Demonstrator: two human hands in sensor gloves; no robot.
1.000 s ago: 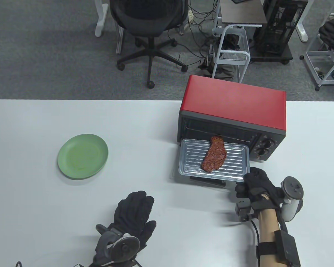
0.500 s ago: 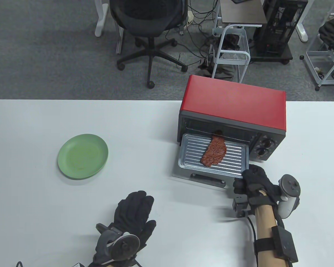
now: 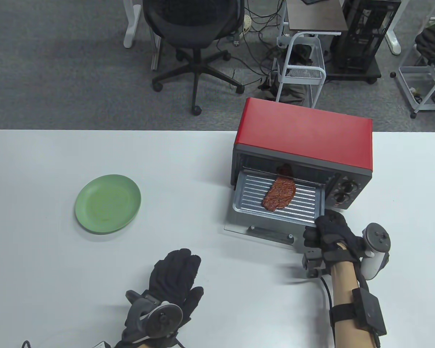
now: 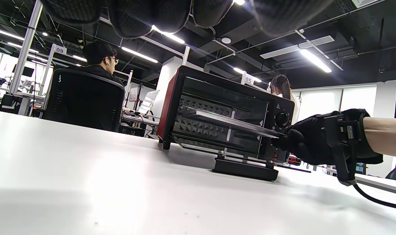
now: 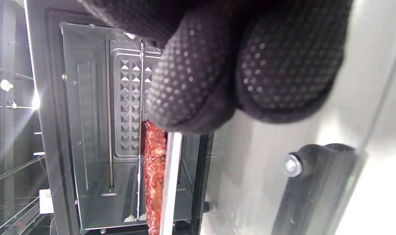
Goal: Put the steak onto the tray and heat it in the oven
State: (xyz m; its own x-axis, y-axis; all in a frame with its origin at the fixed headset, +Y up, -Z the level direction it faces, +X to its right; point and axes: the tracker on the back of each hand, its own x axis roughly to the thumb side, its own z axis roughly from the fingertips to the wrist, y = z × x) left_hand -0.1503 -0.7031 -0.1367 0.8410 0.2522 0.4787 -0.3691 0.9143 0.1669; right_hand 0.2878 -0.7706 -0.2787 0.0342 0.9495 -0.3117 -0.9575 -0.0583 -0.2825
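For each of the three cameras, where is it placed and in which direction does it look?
Table view: sits above, looks down at the white table, red oven, green plate; both gloved hands show.
Left wrist view: sits low at the table surface, looks sideways at the oven front; left fingertips at top, right hand at the tray.
Right wrist view: turned on its side, looks into the oven cavity; right fingers fill the top, steak edge-on.
Shared: all three show the oven and tray.
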